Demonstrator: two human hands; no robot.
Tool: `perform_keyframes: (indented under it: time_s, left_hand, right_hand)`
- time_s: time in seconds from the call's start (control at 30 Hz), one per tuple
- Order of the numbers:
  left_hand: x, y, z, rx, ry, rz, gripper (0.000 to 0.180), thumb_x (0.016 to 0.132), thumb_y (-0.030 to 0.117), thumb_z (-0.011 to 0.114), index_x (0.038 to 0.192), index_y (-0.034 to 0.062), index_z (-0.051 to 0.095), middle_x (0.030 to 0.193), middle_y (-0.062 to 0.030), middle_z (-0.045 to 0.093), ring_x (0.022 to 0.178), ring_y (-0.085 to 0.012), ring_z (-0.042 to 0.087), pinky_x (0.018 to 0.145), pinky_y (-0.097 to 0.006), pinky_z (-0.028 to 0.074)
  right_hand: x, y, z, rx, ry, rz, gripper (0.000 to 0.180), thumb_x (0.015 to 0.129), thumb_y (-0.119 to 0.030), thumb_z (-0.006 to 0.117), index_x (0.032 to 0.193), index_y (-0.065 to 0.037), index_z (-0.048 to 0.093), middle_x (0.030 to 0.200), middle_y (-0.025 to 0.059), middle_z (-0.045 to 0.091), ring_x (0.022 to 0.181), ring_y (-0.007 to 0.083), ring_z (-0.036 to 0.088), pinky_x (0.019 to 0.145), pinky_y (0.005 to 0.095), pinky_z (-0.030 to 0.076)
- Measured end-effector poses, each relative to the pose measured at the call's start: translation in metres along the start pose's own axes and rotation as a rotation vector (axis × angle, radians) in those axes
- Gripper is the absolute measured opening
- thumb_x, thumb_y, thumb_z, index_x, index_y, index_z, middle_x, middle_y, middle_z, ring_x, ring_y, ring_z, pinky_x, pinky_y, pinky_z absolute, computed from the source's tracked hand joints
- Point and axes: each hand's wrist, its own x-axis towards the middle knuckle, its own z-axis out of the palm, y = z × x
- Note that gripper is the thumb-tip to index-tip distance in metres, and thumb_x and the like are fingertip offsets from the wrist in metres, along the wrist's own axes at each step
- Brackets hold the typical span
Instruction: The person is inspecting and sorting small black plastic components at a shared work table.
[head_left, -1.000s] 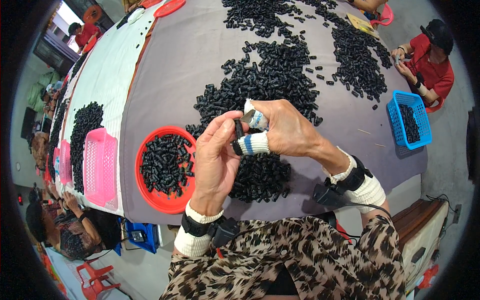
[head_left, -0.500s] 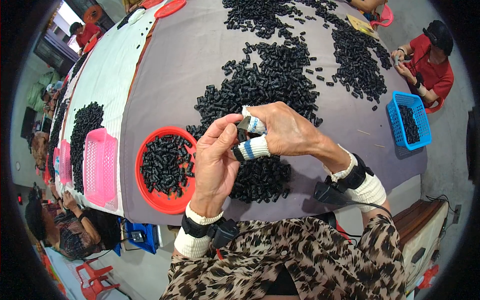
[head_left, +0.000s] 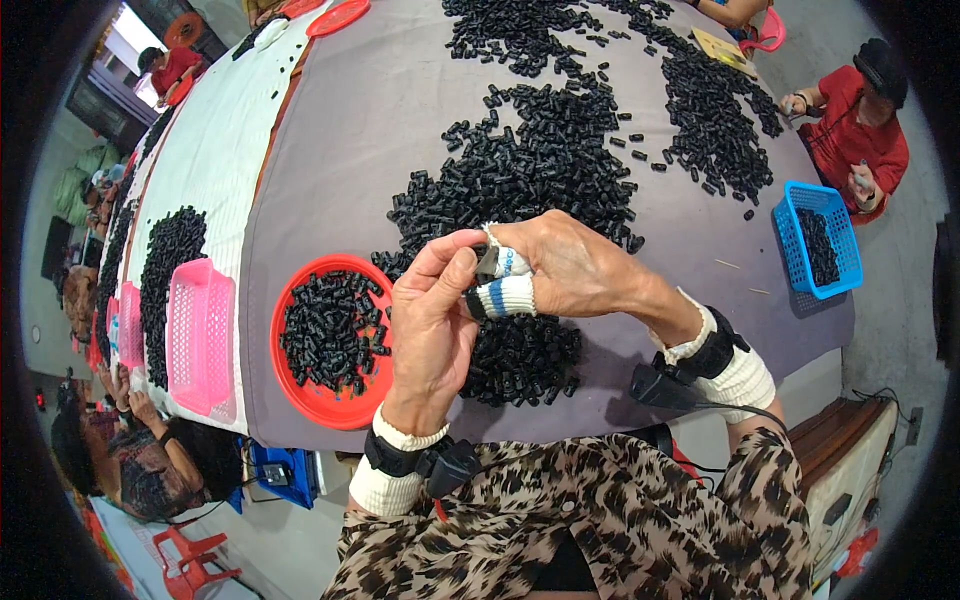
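In front of me, over a heap of small black ribbed cylindrical pieces (head_left: 530,170), my two hands meet. My left hand (head_left: 432,320) is closed, thumb and index finger pinching a small black piece that is mostly hidden behind the fingers. Against it, my right hand (head_left: 575,265) is closed around a small grey metal blade (head_left: 487,262); only a bit of the blade shows. White cloth covers, one blue-striped (head_left: 505,297), wrap fingers of the right hand. Just left of my left hand stands a round red tray (head_left: 330,412) holding many black pieces.
Pink baskets (head_left: 203,340) stand at left beside another heap (head_left: 172,250). A blue basket (head_left: 815,240) with black pieces sits at the right edge, near a person in red (head_left: 850,135). Thin sticks (head_left: 727,265) lie on the grey cloth. A cable runs from my right wrist.
My hands stay together, with the right hand shifted slightly and the black piece less visible. At right, the person in red has moved their hands apart.
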Motion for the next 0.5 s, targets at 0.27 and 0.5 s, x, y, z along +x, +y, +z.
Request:
perform_keyframes:
  time_s: [0.27, 0.5]
  left_hand:
    - [0.002, 0.000, -0.005, -0.252, -0.110, -0.063, 0.021, 0.089, 0.010, 0.052, 0.106, -0.0009, 0.053, 0.093, -0.0090, 0.060, 0.084, -0.0149, 0.059, 0.077, -0.028, 0.049]
    - [0.000, -0.001, -0.007, -0.274, -0.145, -0.068, 0.021, 0.089, 0.011, 0.052, 0.106, -0.0006, 0.053, 0.092, -0.0091, 0.060, 0.083, -0.0149, 0.058, 0.077, -0.028, 0.049]
  right_hand:
    - [-0.002, -0.009, -0.005, 0.060, 0.056, 0.045, 0.041, 0.069, -0.037, 0.070, 0.073, 0.001, 0.055, 0.061, 0.0132, 0.057, 0.056, 0.0250, 0.057, 0.054, 0.0364, 0.043]
    - [-0.002, -0.015, -0.008, 0.094, 0.012, 0.092, 0.040, 0.066, -0.035, 0.070, 0.078, 0.002, 0.060, 0.065, 0.0137, 0.059, 0.058, 0.0250, 0.058, 0.057, 0.0347, 0.045]
